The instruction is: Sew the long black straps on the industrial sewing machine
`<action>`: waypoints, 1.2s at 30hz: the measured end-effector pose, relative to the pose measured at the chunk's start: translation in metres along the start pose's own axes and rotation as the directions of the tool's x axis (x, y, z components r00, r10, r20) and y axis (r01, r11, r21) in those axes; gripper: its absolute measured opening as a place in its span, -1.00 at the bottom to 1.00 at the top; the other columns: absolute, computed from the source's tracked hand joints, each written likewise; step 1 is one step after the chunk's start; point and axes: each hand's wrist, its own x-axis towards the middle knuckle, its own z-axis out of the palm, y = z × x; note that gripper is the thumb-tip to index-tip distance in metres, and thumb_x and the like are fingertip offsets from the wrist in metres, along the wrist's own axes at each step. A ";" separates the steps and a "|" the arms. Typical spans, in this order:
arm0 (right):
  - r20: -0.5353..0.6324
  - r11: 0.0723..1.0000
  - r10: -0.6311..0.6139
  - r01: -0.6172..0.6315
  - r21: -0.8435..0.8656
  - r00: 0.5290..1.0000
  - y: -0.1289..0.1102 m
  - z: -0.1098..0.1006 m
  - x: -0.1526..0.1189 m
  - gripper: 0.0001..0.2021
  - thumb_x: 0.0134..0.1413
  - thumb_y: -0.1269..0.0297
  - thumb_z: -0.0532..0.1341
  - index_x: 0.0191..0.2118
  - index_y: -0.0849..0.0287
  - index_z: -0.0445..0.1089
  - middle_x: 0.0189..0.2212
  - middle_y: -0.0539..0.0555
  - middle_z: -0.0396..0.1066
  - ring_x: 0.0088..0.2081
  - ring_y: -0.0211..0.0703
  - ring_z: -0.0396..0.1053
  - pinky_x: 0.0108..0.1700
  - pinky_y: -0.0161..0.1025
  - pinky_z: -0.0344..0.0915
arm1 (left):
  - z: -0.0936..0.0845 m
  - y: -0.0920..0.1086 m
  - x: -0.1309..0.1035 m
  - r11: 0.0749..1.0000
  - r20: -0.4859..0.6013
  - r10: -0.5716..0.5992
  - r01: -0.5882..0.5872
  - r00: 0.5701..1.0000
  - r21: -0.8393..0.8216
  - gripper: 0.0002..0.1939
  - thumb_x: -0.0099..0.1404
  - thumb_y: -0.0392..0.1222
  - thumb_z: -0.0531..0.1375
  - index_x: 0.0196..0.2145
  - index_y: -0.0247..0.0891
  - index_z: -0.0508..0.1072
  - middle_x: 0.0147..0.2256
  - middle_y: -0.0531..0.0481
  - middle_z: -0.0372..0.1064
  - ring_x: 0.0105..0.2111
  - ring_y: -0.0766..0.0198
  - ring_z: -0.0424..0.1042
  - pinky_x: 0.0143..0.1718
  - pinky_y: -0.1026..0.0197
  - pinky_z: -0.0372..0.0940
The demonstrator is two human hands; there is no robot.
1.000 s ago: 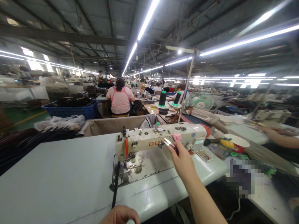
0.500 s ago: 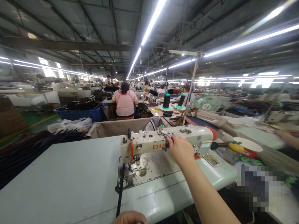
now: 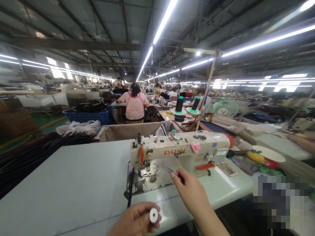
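Note:
My left hand, low in the view, pinches a metal bobbin with its round flat end facing me. To its right, my right hand is closed around small thread snips. Their thin blades point left toward the machine bed, and the handle is mostly hidden by my fingers. Both hands are on the near side of a white sewing machine with orange lettering. A narrow black strip runs from under its needle area toward me and passes behind my left hand.
The pale table extends left, beside a heap of black strips. Two black thread cones stand behind the machine. A small tray and a red bowl lie right. A co-worker in pink sits ahead.
My right hand has come down from the top of the machine to in front of its bed, with the snips. My left hand has risen into view with the bobbin.

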 end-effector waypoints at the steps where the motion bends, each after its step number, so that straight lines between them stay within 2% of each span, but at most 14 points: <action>1: 0.049 0.999 -0.002 0.000 0.039 0.999 0.002 0.007 -0.006 -0.70 0.38 0.05 0.12 -0.38 0.05 0.36 -0.43 0.01 0.55 -0.36 -0.06 0.48 -0.37 -0.27 0.09 | -0.001 0.003 0.003 0.998 -0.064 0.059 -0.061 0.996 -0.034 -0.53 0.12 0.02 0.53 -0.12 -0.34 0.65 -0.21 -0.18 0.55 -0.26 0.28 0.48 -0.16 0.27 0.31; 4: 0.179 0.993 -0.023 0.002 0.119 0.984 0.006 0.025 -0.021 -0.69 0.33 0.06 0.14 -0.42 0.07 0.34 -0.45 0.00 0.50 -0.36 -0.07 0.45 -0.33 -0.27 0.10 | -0.002 0.016 0.010 0.973 -0.253 0.181 -0.211 0.950 -0.095 -0.59 0.16 -0.10 0.52 -0.10 -0.35 0.63 -0.15 -0.18 0.56 -0.19 0.26 0.50 -0.02 0.24 0.35; 6: 0.251 0.987 -0.037 -0.003 0.158 0.967 0.008 0.034 -0.028 -0.70 0.30 0.07 0.15 -0.44 0.08 0.33 -0.48 -0.01 0.46 -0.36 -0.09 0.42 -0.33 -0.27 0.10 | -0.004 0.025 0.014 0.949 -0.322 0.239 -0.290 0.916 -0.121 -0.62 0.17 -0.13 0.52 -0.11 -0.37 0.62 -0.16 -0.18 0.57 -0.19 0.27 0.52 -0.01 0.24 0.37; 10: 0.345 0.982 -0.066 -0.001 0.189 0.936 0.010 0.051 -0.038 -0.71 0.27 0.09 0.18 -0.46 0.09 0.35 -0.51 -0.03 0.43 -0.40 -0.13 0.35 -0.34 -0.28 0.09 | -0.009 0.033 0.017 0.937 -0.359 0.264 -0.326 0.895 -0.124 -0.64 0.19 -0.19 0.51 -0.11 -0.41 0.61 -0.16 -0.18 0.57 -0.21 0.30 0.54 -0.04 0.28 0.40; 15: 0.427 0.993 -0.049 0.000 0.115 0.903 0.008 0.061 -0.043 -0.71 0.27 0.11 0.21 -0.46 0.08 0.37 -0.52 -0.04 0.41 -0.42 -0.14 0.30 -0.36 -0.27 0.04 | -0.009 0.032 0.016 0.936 -0.365 0.280 -0.337 0.888 -0.100 -0.63 0.22 -0.17 0.49 -0.07 -0.39 0.61 -0.15 -0.17 0.58 -0.20 0.30 0.55 -0.04 0.27 0.42; 21: 0.420 0.996 -0.063 0.031 0.082 0.905 -0.002 0.067 -0.039 -0.71 0.29 0.11 0.21 -0.46 0.09 0.37 -0.52 0.00 0.42 -0.44 -0.14 0.29 -0.36 -0.26 0.02 | -0.004 0.035 0.018 0.937 -0.385 0.282 -0.338 0.879 -0.085 -0.63 0.21 -0.14 0.49 -0.09 -0.39 0.62 -0.15 -0.16 0.58 -0.20 0.30 0.54 -0.05 0.28 0.42; 25: 0.381 0.984 -0.120 0.060 0.166 0.917 -0.005 0.073 -0.037 -0.68 0.25 0.14 0.23 -0.52 0.09 0.30 -0.57 -0.03 0.35 -0.47 -0.16 0.22 -0.37 -0.25 0.00 | 0.000 0.037 0.017 0.936 -0.371 0.278 -0.337 0.886 -0.102 -0.64 0.23 -0.17 0.48 -0.08 -0.42 0.61 -0.16 -0.18 0.57 -0.21 0.30 0.53 -0.06 0.28 0.41; 29: 0.359 0.971 -0.143 0.060 0.233 0.922 0.004 0.078 -0.036 -0.65 0.28 0.12 0.16 -0.52 0.09 0.23 -0.58 -0.07 0.27 -0.46 -0.18 0.23 -0.36 -0.27 0.06 | -0.003 0.040 0.007 0.936 -0.348 0.292 -0.341 0.891 -0.088 -0.65 0.27 -0.17 0.45 -0.05 -0.41 0.61 -0.13 -0.16 0.56 -0.19 0.32 0.53 -0.08 0.33 0.41; 31: 0.327 0.936 -0.177 0.056 0.347 0.928 0.011 0.081 -0.035 -0.67 0.24 0.06 0.19 -0.49 0.08 0.19 -0.56 -0.10 0.22 -0.44 -0.19 0.23 -0.35 -0.29 0.12 | -0.010 0.042 0.000 0.932 -0.345 0.316 -0.358 0.884 -0.064 -0.64 0.26 -0.15 0.46 -0.06 -0.40 0.61 -0.15 -0.15 0.57 -0.21 0.32 0.53 -0.10 0.34 0.42; 34: 0.272 0.821 -0.219 0.026 0.571 0.937 0.020 0.088 -0.039 -0.53 0.20 -0.12 0.21 -0.54 0.06 0.08 -0.60 -0.12 0.09 -0.49 -0.22 0.14 -0.39 -0.29 0.16 | -0.023 0.044 -0.011 0.916 -0.380 0.356 -0.399 0.854 -0.037 -0.62 0.21 -0.11 0.49 -0.09 -0.37 0.62 -0.19 -0.14 0.57 -0.26 0.32 0.52 -0.19 0.34 0.42; 36: 0.237 0.766 -0.227 0.023 0.643 0.944 0.020 0.094 -0.045 -0.47 0.29 -0.22 0.11 -0.54 0.08 0.17 -0.59 -0.07 0.19 -0.49 -0.19 0.21 -0.39 -0.26 0.23 | -0.032 0.044 -0.018 0.904 -0.404 0.376 -0.426 0.834 -0.038 -0.61 0.18 -0.09 0.51 -0.10 -0.35 0.63 -0.19 -0.14 0.58 -0.27 0.31 0.53 -0.20 0.33 0.42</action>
